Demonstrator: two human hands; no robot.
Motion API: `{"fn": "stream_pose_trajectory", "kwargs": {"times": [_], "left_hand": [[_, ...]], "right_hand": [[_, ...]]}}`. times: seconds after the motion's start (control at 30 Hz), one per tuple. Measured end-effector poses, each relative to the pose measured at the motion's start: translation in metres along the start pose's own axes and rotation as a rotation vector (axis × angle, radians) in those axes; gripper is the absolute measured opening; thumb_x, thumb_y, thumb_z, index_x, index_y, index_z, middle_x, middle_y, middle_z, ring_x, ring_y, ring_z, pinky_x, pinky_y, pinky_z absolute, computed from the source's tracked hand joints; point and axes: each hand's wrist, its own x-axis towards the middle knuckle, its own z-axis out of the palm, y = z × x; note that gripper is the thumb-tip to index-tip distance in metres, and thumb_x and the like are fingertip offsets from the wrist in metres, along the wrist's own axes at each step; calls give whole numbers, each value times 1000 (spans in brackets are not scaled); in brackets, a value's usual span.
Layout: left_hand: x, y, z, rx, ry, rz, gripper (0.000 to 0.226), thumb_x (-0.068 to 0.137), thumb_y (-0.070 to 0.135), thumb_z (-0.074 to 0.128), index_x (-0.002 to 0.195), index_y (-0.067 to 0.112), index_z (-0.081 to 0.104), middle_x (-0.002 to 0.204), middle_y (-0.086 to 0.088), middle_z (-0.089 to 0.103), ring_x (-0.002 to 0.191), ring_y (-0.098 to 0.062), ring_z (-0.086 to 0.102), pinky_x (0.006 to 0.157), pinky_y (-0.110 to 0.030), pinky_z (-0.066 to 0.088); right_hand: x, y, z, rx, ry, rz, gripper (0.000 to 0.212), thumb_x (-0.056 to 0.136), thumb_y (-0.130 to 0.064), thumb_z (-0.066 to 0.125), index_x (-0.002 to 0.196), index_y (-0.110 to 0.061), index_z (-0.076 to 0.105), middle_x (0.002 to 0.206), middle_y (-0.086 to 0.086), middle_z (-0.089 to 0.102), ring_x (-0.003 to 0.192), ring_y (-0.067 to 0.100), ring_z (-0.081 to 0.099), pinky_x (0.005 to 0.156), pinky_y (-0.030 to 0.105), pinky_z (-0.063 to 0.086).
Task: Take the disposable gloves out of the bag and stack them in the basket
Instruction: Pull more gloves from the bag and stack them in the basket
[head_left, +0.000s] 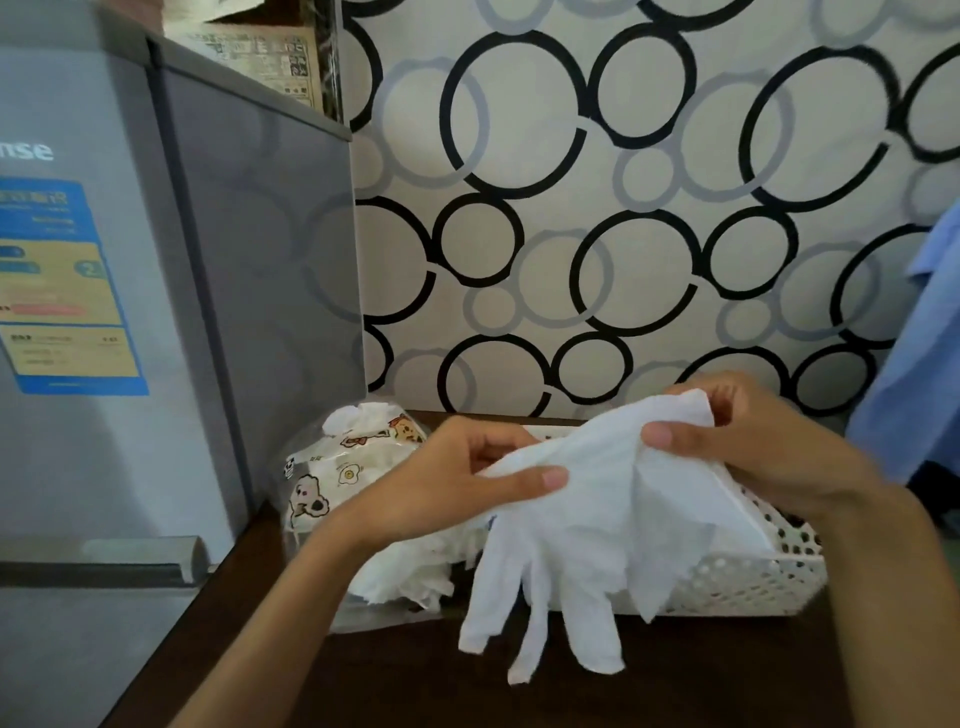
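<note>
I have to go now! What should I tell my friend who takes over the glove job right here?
Left hand: pinches the cuff of one white glove.
Right hand: pinches the other side of the same cuff; the glove's fingers hang down in front of the basket.
Bag: on the table, left of the basket, more gloves inside and spilling out in front.
Done: this glove is out of the bag. How many already lie in the basket cannot be seen.
Left: lay this glove in the basket, then pull out and stack the others.
</note>
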Motion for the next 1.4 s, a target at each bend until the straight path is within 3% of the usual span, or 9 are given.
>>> {"fn": "stream_pose_trajectory", "kwargs": {"times": [0.1, 0.23, 0.37, 0.53, 0.67, 0.97, 1.07, 1.27, 1.4], "left_hand": [[-1, 0, -2, -14, 88, 0, 20, 73, 34, 68, 81, 17, 73, 83, -1, 75, 74, -14, 71, 64, -19, 54], [1, -2, 3, 26, 160, 32, 27, 75, 42, 62, 83, 20, 76, 81, 3, 75, 73, -9, 67, 66, -17, 48], [7, -3, 10, 11, 199, -7, 28, 89, 34, 54, 81, 17, 75, 74, 4, 74, 62, -9, 67, 58, -11, 48], [20, -4, 15, -33, 372, -70, 28, 98, 32, 46, 93, 22, 72, 83, 8, 73, 71, -3, 66, 65, -8, 47], [39, 4, 29, -53, 607, -149, 30, 101, 35, 40, 93, 19, 64, 86, 2, 67, 75, -10, 61, 65, -21, 46], [56, 35, 28, 266, 1037, 91, 31, 102, 34, 31, 92, 12, 49, 74, 4, 49, 67, -14, 46, 66, -37, 40], [67, 27, 22, 523, 923, -39, 29, 101, 34, 31, 92, 15, 51, 77, 0, 55, 74, -25, 52, 69, -38, 40], [116, -34, 29, 840, 202, -325, 31, 101, 31, 41, 75, 16, 49, 64, 3, 48, 70, -24, 55, 60, -29, 38], [132, -51, 44, 990, 113, -299, 22, 93, 42, 56, 95, 22, 65, 92, 4, 64, 89, -19, 59, 71, -29, 41]], "right_hand": [[3, 7, -7, 172, 176, 50, 16, 73, -33, 71, 70, -19, 78, 76, 3, 74, 67, 14, 68, 62, 20, 56], [17, 21, -6, 162, 401, 40, 16, 86, -25, 64, 97, -18, 73, 98, 4, 74, 91, 14, 67, 91, 32, 50], [26, 23, -1, 62, 529, -71, 10, 92, -26, 59, 94, -23, 68, 81, -8, 72, 74, 1, 63, 68, 15, 49], [27, 25, -9, -24, 775, -259, 12, 93, -28, 56, 84, -29, 64, 77, 0, 71, 67, 10, 62, 62, 27, 47], [30, 27, -6, -173, 898, -359, 10, 95, -27, 54, 93, -25, 63, 63, -6, 65, 53, 6, 55, 49, 17, 40], [39, 29, 22, 144, 856, -313, 11, 96, -28, 51, 92, -26, 61, 39, -12, 41, 40, 4, 28, 39, 18, 24], [45, 46, 9, 135, 815, -109, 13, 95, -27, 52, 98, -20, 63, 56, -13, 54, 51, 7, 46, 46, 17, 37], [35, 105, -33, -264, 662, 385, 22, 96, -27, 50, 107, -15, 65, 80, 1, 62, 50, 13, 56, 53, 25, 51], [28, 117, -42, -452, 731, 466, 22, 97, -24, 49, 109, -15, 65, 88, 2, 58, 61, 17, 60, 77, 39, 56]]}}
